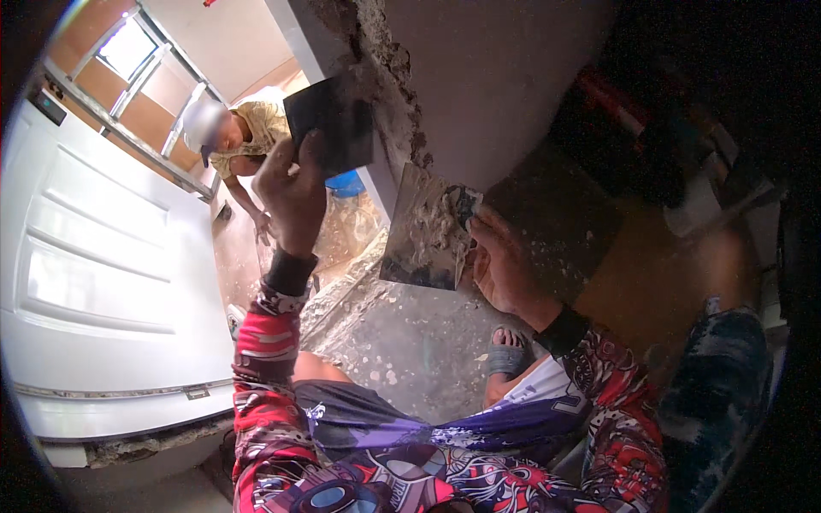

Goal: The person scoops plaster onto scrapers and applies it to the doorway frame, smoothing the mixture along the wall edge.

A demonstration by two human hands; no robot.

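Observation:
My left hand (295,201) is raised and closed on the lower edge of a dark, flat rectangular plate (332,124) beside the rough wall edge. Lower and to the right, my right hand (506,261) grips the right edge of a squarish flat plate (419,244). Wet grey-brown mortar (438,214) lies smeared in ridges on this second plate, which is tilted toward me. The two plates are apart. Whether they are tiles or hand tools I cannot tell.
A broken wall edge (400,77) runs down ahead. At left stand a white panelled door (103,256) and a metal ladder (128,94). Beyond the opening a person in a cap (248,128) bends near a blue container (345,184). A denim-clad leg (717,385) is at right.

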